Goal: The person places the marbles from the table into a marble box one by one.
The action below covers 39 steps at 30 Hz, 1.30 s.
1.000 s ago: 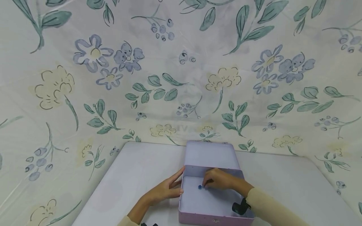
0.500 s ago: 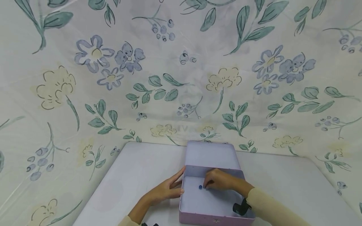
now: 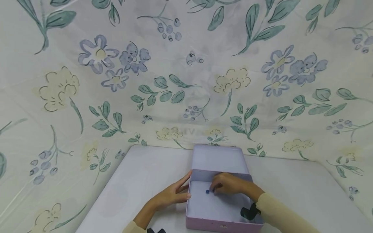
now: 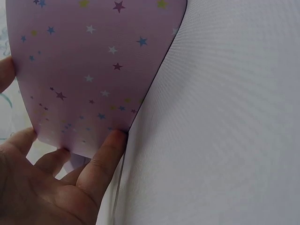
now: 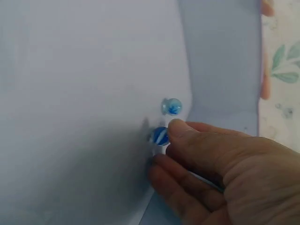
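Note:
My right hand (image 3: 226,183) reaches into a lilac metal box (image 3: 214,224) with curled fingers. Seen from the right wrist, thumb and fingertips pinch a dark blue marble (image 5: 161,136) with a white stripe, low at the box floor. A clear, light blue marble (image 5: 173,107) lies just beyond the thumb, apart from the hand. Against the box's left side rests my left hand (image 3: 169,197), fingers spread and fairly straight. In the left wrist view, its thumb and fingertips touch the star-printed outer wall (image 4: 101,61).
The box lid (image 3: 218,159) is folded back behind it. A black wrist device (image 3: 249,213) on the right arm hangs over the box's front right part. Beneath lies a white table (image 3: 145,168), with a floral cloth (image 3: 186,81) behind.
The right hand's fingertips have shifted very slightly. The left hand stays against the box. Otherwise only the head view has drifted a little.

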### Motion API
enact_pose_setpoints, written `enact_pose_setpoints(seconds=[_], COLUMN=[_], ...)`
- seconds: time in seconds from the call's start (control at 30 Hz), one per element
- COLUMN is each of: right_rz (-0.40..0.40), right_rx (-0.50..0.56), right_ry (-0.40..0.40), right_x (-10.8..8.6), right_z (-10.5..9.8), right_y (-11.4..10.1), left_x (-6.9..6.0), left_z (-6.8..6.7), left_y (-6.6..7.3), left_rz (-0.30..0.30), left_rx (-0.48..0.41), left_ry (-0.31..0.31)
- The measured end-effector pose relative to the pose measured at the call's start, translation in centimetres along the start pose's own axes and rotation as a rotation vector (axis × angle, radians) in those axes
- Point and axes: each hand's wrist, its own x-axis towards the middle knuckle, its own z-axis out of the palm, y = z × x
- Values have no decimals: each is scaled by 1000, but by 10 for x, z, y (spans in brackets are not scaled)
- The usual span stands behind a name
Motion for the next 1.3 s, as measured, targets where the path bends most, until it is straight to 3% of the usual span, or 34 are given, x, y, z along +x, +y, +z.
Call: enact_pose_setpoints(seconds=[0.17,0.37,0.53,0.77,1.03,1.3], right_rz=[56,-2,6,2,80,153], right_rx=[79,190,159,123,54,143], right_ry=[-5,46,157,338,362,314], right_x=[-4,-22,-49,-103,-145,-170], right_z=[-10,-36,-58,-80,-75,-54], right_y=[0,-9,-11,-2,15,28], left_x=[2,2,3,3,3,3], left_z=[0,0,1,3,-1,-2], left_y=[-1,-3,-2,0,-1,-4], left_rz=[-5,-1,6,3,27,25], left_rx=[0,-21,-24,-17,29,48], left_ry=[7,-6,-8,-1,1,4])
